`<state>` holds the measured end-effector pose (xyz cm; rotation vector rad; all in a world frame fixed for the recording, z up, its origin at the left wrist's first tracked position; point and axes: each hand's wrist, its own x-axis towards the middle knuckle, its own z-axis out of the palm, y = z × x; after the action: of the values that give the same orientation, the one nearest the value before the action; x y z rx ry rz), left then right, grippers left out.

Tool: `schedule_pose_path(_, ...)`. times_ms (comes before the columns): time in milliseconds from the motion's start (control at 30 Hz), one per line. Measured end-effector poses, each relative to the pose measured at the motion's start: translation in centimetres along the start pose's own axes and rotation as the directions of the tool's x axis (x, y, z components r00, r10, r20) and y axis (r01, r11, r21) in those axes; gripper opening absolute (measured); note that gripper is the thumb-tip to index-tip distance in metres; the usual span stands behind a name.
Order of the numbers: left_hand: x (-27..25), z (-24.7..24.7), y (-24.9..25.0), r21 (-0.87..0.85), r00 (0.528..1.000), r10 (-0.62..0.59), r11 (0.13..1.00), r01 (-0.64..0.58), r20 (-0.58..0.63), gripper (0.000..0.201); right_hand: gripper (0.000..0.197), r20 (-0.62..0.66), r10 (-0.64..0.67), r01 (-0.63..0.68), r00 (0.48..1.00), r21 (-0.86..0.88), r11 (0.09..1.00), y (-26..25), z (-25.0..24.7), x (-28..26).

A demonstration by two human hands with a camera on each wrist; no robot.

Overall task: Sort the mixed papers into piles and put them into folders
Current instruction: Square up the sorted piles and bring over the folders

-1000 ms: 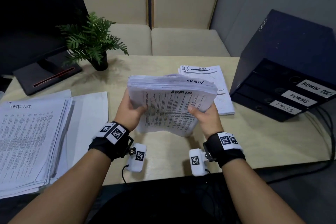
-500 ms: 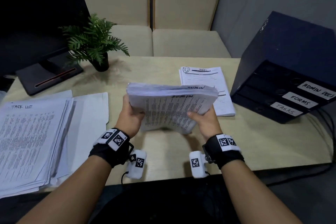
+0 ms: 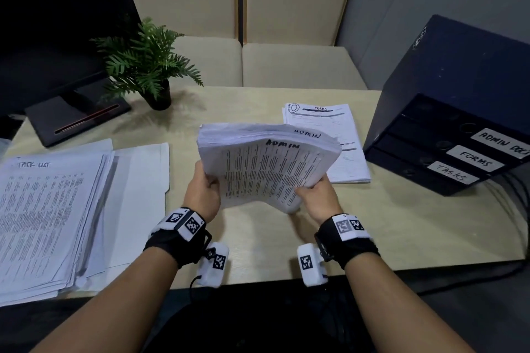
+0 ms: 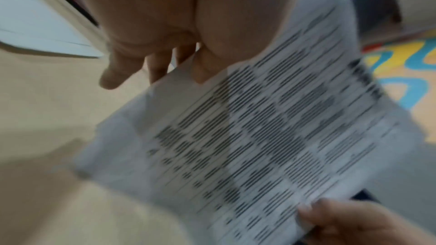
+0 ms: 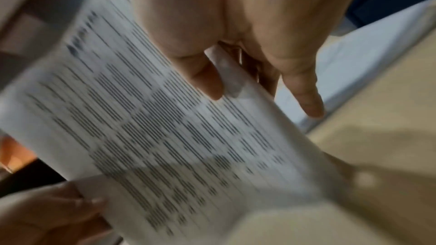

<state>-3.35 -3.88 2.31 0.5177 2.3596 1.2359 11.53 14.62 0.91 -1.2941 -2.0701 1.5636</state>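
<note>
Black wrist bands with white coded tags sit on both forearms at the near edge of the pale wooden table (image 3: 258, 241). Just beyond them the left hand (image 3: 200, 195) and the right hand (image 3: 318, 198) each grip a near corner of a thick stack of papers (image 3: 266, 169), thumb pressed on the printed top sheet and fingers curled underneath. The stack is held clear of the table at its middle, bowed and tipped so that the top sheet faces the person; "ADMIN" is handwritten at the top of that sheet and again on a sheet behind it. Both wrist views are blurred and show little more than the printed lines and the fingers at the paper's edge. To the left a second pile headed "TASK LIST" (image 3: 43, 223) lies flat on an open white folder (image 3: 137, 203). Beyond the held stack, to the right, a thinner pile headed "FORMS" (image 3: 321, 120) lies on the table. Further right stands a dark drawer box (image 3: 459, 89) with labels reading ADMIN DOCS, FORMS and TASKS. At the far left are a small potted fern (image 3: 146, 66) and a dark monitor (image 3: 57, 23). Two beige chairs (image 3: 295, 8) stand behind the table.
</note>
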Motion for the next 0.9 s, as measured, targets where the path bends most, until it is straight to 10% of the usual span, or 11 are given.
schedule_pose_path(333,1.0,1.5,-2.9,0.231,0.994,-0.096,0.970,0.081,0.054,0.029,0.028,0.113,0.029,0.022,0.993,-0.427,0.904,2.1,1.0,0.8)
schedule_pose_path(900,12.2,-1.6,-1.3,0.289,0.981,-0.185,0.944,0.161,0.057,0.016,0.029,0.116,0.119,-0.065,0.986,-0.392,0.918,-3.9,4.4,9.2)
